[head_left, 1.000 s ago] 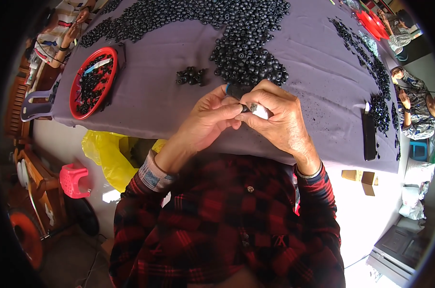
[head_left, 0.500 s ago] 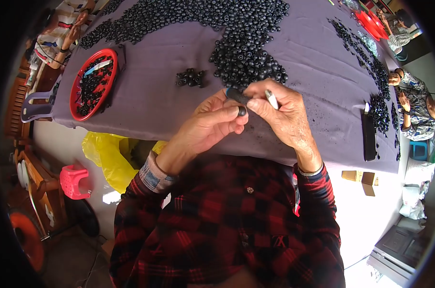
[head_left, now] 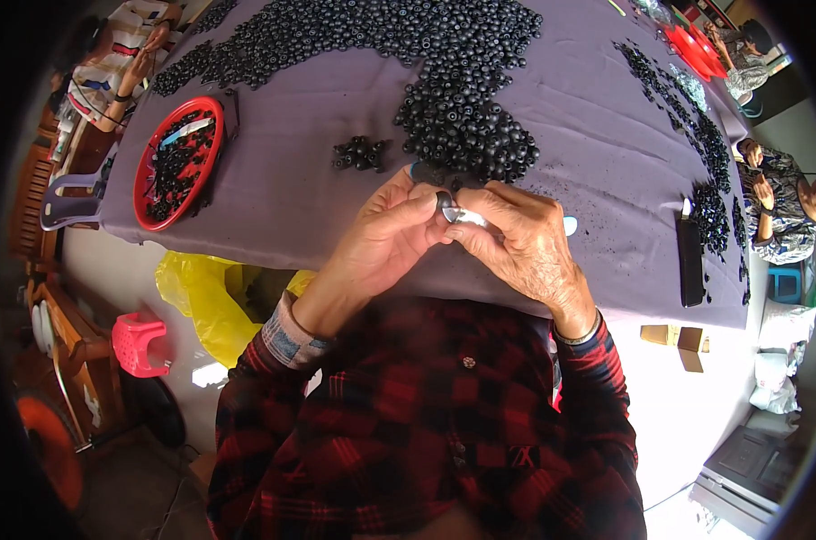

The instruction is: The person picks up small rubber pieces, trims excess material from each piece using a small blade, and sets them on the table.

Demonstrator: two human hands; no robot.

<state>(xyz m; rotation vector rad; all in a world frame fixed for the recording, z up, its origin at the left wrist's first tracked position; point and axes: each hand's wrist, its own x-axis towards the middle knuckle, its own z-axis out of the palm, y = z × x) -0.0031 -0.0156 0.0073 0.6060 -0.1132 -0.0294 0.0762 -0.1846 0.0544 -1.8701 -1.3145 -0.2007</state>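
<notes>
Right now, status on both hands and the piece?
Left hand: pinching black bead. Right hand: gripping shiny tool, tip at bead. Nothing visibly in the way.

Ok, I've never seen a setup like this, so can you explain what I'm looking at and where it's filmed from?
There's no machine here, just a person's two bare hands. A wide camera worn on the head looks down, so straight edges bend near the rim. The left hand pinches a dark round bead. The right hand holds a small tool, its shiny end at the bead; exactly what tool is hard to tell. On the purple cloth lie a big pile of black beads, a small cluster just left of it, and a red basin holding dark bits.
</notes>
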